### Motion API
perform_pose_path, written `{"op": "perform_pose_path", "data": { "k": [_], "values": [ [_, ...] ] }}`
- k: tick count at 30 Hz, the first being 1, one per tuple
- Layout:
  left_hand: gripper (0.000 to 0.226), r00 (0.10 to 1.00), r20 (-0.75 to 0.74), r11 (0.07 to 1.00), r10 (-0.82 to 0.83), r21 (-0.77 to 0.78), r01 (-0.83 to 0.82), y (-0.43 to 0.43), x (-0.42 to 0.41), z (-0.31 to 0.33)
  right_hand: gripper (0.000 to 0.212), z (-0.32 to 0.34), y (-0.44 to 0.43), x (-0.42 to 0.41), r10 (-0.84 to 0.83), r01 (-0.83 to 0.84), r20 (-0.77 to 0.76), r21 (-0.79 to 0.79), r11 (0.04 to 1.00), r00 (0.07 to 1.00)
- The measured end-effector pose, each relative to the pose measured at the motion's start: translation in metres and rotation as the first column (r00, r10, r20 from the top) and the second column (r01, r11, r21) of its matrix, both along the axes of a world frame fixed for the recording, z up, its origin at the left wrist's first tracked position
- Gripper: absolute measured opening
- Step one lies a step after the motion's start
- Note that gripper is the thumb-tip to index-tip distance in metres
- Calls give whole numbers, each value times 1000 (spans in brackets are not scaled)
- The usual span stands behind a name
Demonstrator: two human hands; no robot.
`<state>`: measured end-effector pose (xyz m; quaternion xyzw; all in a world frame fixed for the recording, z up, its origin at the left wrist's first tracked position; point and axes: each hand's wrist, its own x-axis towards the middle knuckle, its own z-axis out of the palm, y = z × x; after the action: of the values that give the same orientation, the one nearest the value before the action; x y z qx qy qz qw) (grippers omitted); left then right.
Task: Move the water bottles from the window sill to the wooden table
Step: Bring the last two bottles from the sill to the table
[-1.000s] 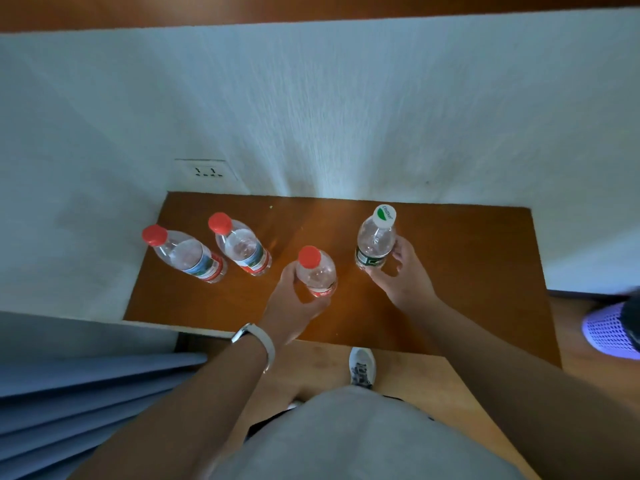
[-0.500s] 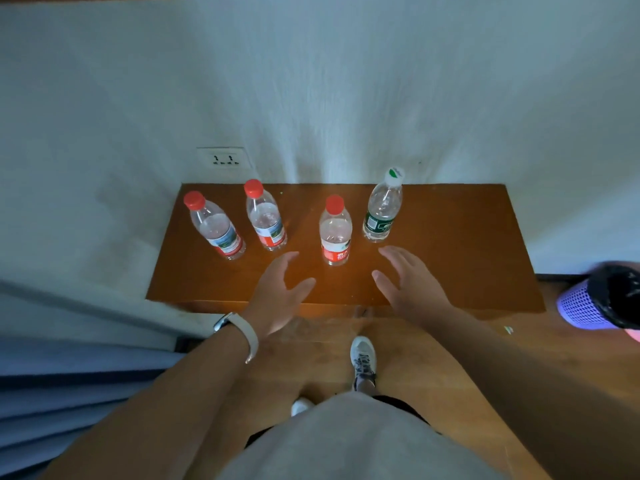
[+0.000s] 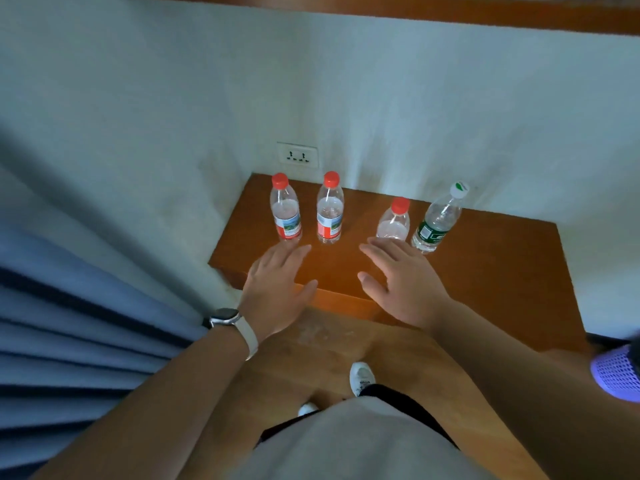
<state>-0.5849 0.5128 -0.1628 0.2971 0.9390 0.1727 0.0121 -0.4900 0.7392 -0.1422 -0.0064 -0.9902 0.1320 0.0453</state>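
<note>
Head view: a pale wall (image 3: 381,98) fills the top, under what may be the sill (image 3: 381,8); a blue curtain (image 3: 69,323) fills the left. The counter (image 3: 485,265) stands against the wall. Both hands hover over its near edge, fingers spread and straight, holding nothing: left hand (image 3: 277,292), right hand (image 3: 401,282). Beyond the fingertips, toward the wall, four stand upright in a row, long axes vertical: first bottle (image 3: 285,213), second bottle (image 3: 329,211), third bottle (image 3: 394,220), green bottle (image 3: 438,220). The left hand is nearer the first two. The right hand's fingertips hide the third's base; touching or not, I cannot tell. All four look already delivered; whether more wait up there cannot be seen.
</note>
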Motion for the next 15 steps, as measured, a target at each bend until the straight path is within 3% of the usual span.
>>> {"op": "perform_pose_path", "data": {
  "k": [6,11,15],
  "values": [
    [60,986,-144,981,81,-165,-105,-28,15,19,60,5,-21,-34,194,-194,0,7,981,981],
    [62,960,-90,937,266,-209,-280,-42,30,38,58,12,-37,-65,386,-386,-5,-36,922,923],
    [58,933,-130,913,335,-201,-356,-51,44,58,59,25,-43,-84,544,-544,-28,-39,838,839]
  ]
}}
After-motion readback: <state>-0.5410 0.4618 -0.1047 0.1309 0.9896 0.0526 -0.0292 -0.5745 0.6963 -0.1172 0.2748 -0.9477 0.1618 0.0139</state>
